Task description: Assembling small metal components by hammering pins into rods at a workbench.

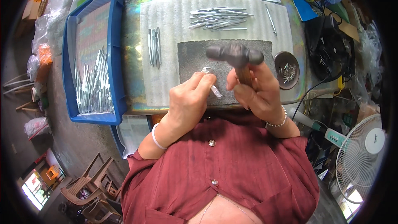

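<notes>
With our left hand (190, 95) pinched on a slim silvery metal piece (216, 91) over the dark slab (192, 49) and our right (258, 91), beside it, wrapped round the wooden-handled hammer (235, 54), we should strike squarely, clear of our fingers.

A: What is the left grip (188, 99) doing?
B: It is pinching. The thumb (207, 83) and first finger (192, 81) are pressing in close, and the back of it is facing up.
A: And the right grip (262, 93)?
B: It is holding tight. The fingers and thumb are bending inward.
A: Are they touching each other?
B: No, they are sitting near each other, side by side, in front of the chest (213, 157).
A: How are the arms pointing?
B: The left forearm (148, 146) is slanting up and in from the left. The right forearm (290, 128) is slanting up and in from the right.
</notes>
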The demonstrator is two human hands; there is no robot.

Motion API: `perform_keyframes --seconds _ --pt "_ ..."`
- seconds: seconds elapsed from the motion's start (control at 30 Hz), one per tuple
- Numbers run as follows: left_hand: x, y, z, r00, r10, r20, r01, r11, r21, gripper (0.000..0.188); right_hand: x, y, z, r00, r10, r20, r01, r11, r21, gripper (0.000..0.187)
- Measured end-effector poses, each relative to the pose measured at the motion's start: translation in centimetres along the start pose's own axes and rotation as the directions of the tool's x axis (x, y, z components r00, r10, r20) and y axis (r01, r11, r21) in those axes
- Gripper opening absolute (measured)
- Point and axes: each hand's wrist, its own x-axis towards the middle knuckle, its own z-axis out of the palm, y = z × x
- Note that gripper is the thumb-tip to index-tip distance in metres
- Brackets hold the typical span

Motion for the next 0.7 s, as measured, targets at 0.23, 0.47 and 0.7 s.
perform_keyframes --seconds 0.23,0.47,0.7 --pt "-1.2 -1.8 1.1 0.996 0.090 0.016 -0.091 0.995 0.031 0.021 3.4 -4.8 1.7 0.893 -0.192 0.408 0.383 0.802 -0.459 0.025" --pt "-0.3 -0.7 -0.2 1.000 0.007 -0.012 -0.007 1.000 -0.021 0.018 1.5 -6.6 1.9 0.985 0.072 0.160 -0.004 0.921 -0.391 0.032" --pt "0.0 -0.9 -0.5 1.000 0.010 0.000 -0.010 0.996 -0.083 0.016 -1.0 -9.6 -0.7 0.952 0.113 0.284 0.093 0.777 -0.622 0.046"
